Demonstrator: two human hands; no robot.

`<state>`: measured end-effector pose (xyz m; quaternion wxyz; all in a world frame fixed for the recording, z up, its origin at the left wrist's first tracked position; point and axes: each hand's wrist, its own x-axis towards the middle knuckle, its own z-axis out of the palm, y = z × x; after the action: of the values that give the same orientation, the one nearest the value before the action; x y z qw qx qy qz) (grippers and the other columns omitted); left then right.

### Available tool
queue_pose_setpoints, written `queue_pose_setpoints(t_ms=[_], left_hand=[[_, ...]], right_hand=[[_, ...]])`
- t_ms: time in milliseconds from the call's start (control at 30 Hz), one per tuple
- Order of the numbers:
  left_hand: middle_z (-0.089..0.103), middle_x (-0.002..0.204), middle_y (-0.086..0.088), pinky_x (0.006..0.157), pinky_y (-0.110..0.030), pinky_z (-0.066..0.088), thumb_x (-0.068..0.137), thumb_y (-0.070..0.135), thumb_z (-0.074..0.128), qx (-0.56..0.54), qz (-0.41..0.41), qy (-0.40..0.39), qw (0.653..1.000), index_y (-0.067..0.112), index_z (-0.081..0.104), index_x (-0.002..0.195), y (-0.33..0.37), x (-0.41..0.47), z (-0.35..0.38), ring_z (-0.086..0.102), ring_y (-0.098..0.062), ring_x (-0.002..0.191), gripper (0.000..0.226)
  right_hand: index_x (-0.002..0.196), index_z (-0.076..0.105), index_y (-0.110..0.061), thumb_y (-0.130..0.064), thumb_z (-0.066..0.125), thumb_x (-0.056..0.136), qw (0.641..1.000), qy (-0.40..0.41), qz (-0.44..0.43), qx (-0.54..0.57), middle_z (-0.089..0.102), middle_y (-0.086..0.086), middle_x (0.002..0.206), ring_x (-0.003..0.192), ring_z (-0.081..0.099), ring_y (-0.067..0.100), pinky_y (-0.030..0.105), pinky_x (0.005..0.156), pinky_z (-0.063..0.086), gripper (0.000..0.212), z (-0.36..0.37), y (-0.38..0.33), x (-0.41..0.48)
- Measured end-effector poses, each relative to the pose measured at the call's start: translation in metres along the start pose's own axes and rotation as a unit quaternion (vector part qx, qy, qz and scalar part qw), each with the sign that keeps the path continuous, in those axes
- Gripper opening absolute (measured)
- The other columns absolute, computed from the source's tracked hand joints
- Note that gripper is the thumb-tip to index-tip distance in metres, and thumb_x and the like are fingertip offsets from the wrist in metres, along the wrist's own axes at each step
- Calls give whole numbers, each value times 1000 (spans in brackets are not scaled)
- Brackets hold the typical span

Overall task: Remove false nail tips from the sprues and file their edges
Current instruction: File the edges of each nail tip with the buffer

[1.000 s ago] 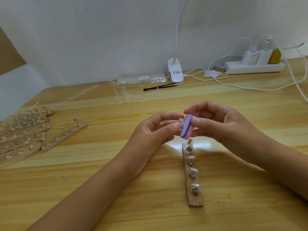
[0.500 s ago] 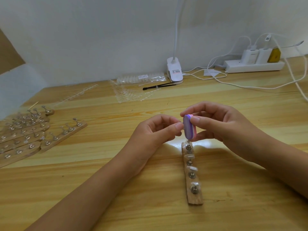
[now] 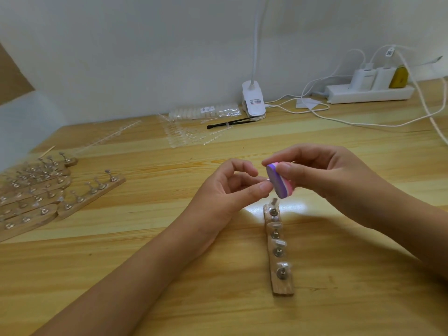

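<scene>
**Filing a tip over the wooden strip**

Little writing can be read. The clip lamp (image 3: pixel 253 103) at the back edge carries a white sticker with small print and a red mark, too fine to make out. The clear bag (image 3: pixel 206 111) beside it has a white label, also illegible, and a tag (image 3: pixel 389 52) on one charger cable shows a square code.

The bag holds rows of pale tips. In front of it lie clear sprues (image 3: pixel 184 137) and a thin black tool (image 3: pixel 230 122). The wooden strip (image 3: pixel 281 284) just below the hands carries a line of metal studs, with mounted tips (image 3: pixel 275 224) sitting on several. A cluster of similar strips (image 3: pixel 29 214) lies at the far left.

The left hand (image 3: pixel 232 190) has its grip closed to a pinch, thumb and forefinger pressed together. The nail tip (image 3: pixel 268 179) shows only as a pale sliver between them, touching the file block (image 3: pixel 278 183). The right hand (image 3: pixel 322 175) has its grip narrowed on that purple, white and pink block, thumb on one side and fingers on the other. Both hands are above the top end of the strip.

The worktop (image 3: pixel 145 238) is pale striped wood against a white wall (image 3: pixel 145 57). At the back right stands a white power strip (image 3: pixel 368 93) with two white chargers (image 3: pixel 363 77) and a yellow plug (image 3: pixel 400 77), and white cables trail across the wood.
</scene>
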<state>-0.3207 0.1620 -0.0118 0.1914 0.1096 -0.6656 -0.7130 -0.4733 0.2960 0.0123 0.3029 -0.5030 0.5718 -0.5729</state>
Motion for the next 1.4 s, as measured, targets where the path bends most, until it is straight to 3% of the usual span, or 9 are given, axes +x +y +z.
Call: queue_pose_setpoints(t_ms=[267, 367, 500, 767, 900, 1033, 1133, 1300, 1400], left_hand=[[72, 92, -3, 93, -29, 51, 79, 18, 71, -21, 13, 9, 1000, 19, 50, 93, 3, 0, 0, 68, -16, 92, 25], [72, 89, 2, 92, -26, 52, 78, 16, 73, -9, 11, 0, 1000, 19, 50, 92, 2, -1, 3, 70, -16, 97, 27], [73, 90, 3, 94, -28, 52, 79, 15, 73, -21, 7, -5, 1000, 21, 51, 91, 0, -1, 5, 69, -13, 94, 26], [72, 87, 1, 89, -24, 50, 82, 31, 73, -17, 17, -20, 1000, 31, 66, 86, 3, -1, 0, 69, -13, 92, 9], [71, 86, 4, 87, -21, 51, 78, 33, 75, -17, 16, -9, 1000, 34, 69, 85, 3, -1, 0, 69, -11, 92, 9], [70, 86, -2, 84, -19, 52, 80, 26, 77, -42, 9, 11, 999, 31, 72, 83, 3, 0, 2, 69, -12, 90, 8], [73, 86, -2, 82, -18, 53, 79, 25, 73, -49, 6, 19, 999, 31, 73, 82, 4, -1, 2, 70, -13, 91, 7], [76, 91, 1, 85, -23, 53, 79, 22, 73, -39, -2, 21, 999, 22, 58, 107, 4, 0, 2, 71, -12, 91, 31], [75, 90, 1, 85, -22, 54, 77, 21, 74, -22, -1, 15, 1000, 21, 51, 105, 5, 0, 2, 71, -11, 88, 36]], right_hand=[[100, 76, -15, -27, 68, 80, 999, 0, -5, 40, 75, 9, 96, 89, 73, 19, 20, 75, 55, 25, -1, -3, 0], [100, 74, -15, -29, 70, 76, 996, 56, -22, 66, 75, 5, 92, 86, 72, 15, 20, 75, 56, 28, -1, -2, 0], [96, 76, -21, -31, 71, 76, 997, 40, -24, 64, 74, 1, 86, 81, 72, 13, 21, 75, 56, 24, -4, -6, 1], [103, 75, -17, -25, 67, 83, 1000, -15, -6, 20, 75, 8, 99, 91, 72, 20, 21, 76, 56, 23, -2, -3, -1], [102, 75, -20, -29, 69, 79, 997, 43, -18, 63, 75, 6, 97, 91, 72, 18, 22, 78, 56, 25, 0, -1, 0], [102, 73, -16, -23, 67, 83, 999, 5, -9, 46, 75, 7, 96, 91, 73, 19, 23, 77, 57, 22, 0, -1, -1], [104, 71, -11, -23, 67, 80, 997, 42, -21, 64, 75, 5, 93, 89, 73, 17, 22, 76, 57, 26, 2, -1, 0], [102, 72, -11, -24, 68, 79, 998, -3, 3, 56, 75, 6, 92, 87, 73, 16, 21, 73, 56, 26, -2, -3, 0], [102, 74, -17, -28, 69, 78, 998, 30, -12, 53, 75, 4, 94, 88, 72, 15, 21, 75, 56, 27, -4, -1, 1]])
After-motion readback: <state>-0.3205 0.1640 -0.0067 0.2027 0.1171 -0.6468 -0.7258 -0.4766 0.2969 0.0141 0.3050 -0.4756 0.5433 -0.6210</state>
